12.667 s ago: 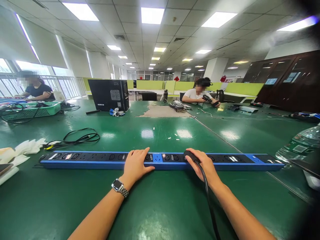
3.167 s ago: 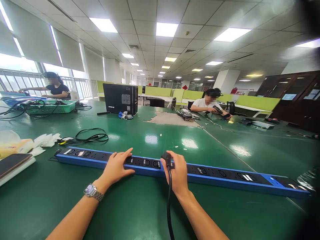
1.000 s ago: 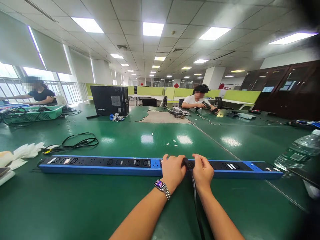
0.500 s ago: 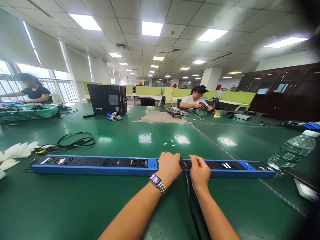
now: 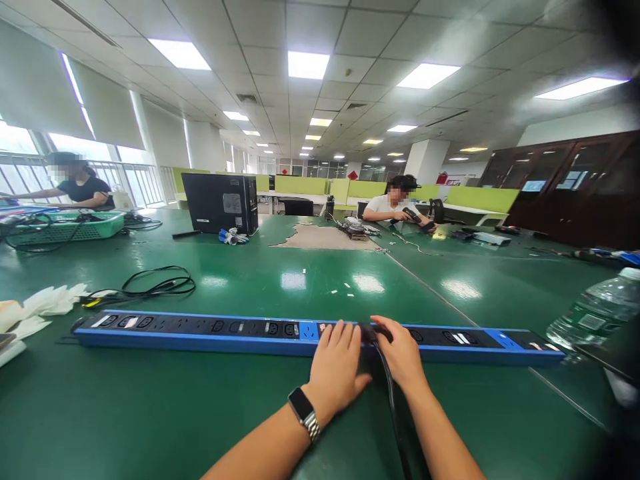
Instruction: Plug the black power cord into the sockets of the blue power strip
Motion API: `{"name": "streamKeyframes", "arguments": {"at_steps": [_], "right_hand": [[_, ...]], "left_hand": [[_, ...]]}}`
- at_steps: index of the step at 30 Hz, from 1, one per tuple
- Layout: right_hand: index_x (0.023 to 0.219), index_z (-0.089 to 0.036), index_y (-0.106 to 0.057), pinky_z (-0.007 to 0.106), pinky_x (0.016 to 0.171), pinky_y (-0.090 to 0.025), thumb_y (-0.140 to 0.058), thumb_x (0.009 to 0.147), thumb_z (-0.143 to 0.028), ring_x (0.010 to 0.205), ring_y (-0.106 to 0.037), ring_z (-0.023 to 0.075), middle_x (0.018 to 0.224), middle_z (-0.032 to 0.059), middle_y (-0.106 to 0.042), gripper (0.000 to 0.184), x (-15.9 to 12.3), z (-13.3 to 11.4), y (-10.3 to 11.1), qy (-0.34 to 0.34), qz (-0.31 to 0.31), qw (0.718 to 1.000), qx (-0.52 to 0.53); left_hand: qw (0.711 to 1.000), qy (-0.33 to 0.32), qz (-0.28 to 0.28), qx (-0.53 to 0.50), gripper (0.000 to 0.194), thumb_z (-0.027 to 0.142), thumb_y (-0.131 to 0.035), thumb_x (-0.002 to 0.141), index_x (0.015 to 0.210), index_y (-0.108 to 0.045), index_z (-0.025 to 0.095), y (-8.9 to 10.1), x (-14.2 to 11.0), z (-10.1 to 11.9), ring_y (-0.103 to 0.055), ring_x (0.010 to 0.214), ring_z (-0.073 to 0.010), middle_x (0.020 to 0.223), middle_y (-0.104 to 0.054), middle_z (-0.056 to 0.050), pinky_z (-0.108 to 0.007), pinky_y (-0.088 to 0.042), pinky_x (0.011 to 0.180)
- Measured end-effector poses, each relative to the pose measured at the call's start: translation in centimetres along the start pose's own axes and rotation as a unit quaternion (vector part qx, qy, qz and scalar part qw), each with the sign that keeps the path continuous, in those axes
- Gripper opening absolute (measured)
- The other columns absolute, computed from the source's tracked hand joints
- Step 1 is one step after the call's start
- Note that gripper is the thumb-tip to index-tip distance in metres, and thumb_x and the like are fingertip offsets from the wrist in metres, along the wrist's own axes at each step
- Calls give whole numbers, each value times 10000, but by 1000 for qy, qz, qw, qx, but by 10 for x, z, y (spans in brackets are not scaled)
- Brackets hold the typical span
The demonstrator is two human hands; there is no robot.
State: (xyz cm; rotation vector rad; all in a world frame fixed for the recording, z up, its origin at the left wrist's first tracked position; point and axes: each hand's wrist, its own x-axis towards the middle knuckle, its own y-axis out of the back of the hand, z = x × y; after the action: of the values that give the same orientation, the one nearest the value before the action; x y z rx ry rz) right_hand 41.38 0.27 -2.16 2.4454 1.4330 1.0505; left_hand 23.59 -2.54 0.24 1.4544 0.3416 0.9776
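Note:
A long blue and black power strip (image 5: 190, 335) lies across the green table, its sockets facing up. My left hand (image 5: 337, 367), with a watch on the wrist, rests flat on the strip's middle, fingers stretched out and thumb apart. Just right of it, my right hand (image 5: 400, 350) has its fingers closed around a black plug (image 5: 369, 333) at the strip. How deep the plug sits in a socket is hidden by the hands. From the plug a thick black cable (image 5: 391, 400) runs down toward me between my forearms.
A coiled black cable (image 5: 157, 283) and white gloves (image 5: 53, 303) lie at left. A water bottle (image 5: 595, 310) stands at right. Farther back are a black computer case (image 5: 220, 203), a green basket (image 5: 95, 227) and two people, one at left (image 5: 85, 190) and one at right (image 5: 395, 203).
My left hand has opened from a closed grip at the plug and now lies flat on the strip. My right hand has moved slightly left onto the plug. The view has shifted a little.

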Motion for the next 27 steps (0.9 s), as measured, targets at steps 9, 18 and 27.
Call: {"name": "streamKeyframes", "arguments": {"at_steps": [9, 18, 27], "right_hand": [[1096, -265, -691, 479, 968, -434, -597, 752, -605, 1121, -560, 301, 1178, 98, -653, 493, 6, 10, 14, 115, -137, 969, -172], [838, -251, -711, 457, 859, -496, -601, 713, -661, 882, -642, 260, 958, 70, -707, 443, 8, -6, 5, 150, -80, 979, -114], [903, -235, -649, 378, 687, -535, -703, 639, -553, 708, -638, 209, 819, 40, -690, 417, 24, -101, -3, 29, -1, 998, 62]], "left_hand": [[965, -153, -175, -124, 628, 597, -374, 939, 1442, -400, 221, 24, -71, -37, -274, 1429, -333, 1544, -334, -140, -520, -251, 1152], [967, -134, -158, -148, 585, 522, -520, 904, 1391, -470, 201, 18, -67, -33, -296, 1418, -342, 1519, -378, -155, -533, -243, 1149], [973, -125, -141, -136, 571, 515, -551, 888, 1359, -509, 193, 19, -68, -31, -353, 1393, -333, 1482, -435, -151, -518, -271, 1138]]}}
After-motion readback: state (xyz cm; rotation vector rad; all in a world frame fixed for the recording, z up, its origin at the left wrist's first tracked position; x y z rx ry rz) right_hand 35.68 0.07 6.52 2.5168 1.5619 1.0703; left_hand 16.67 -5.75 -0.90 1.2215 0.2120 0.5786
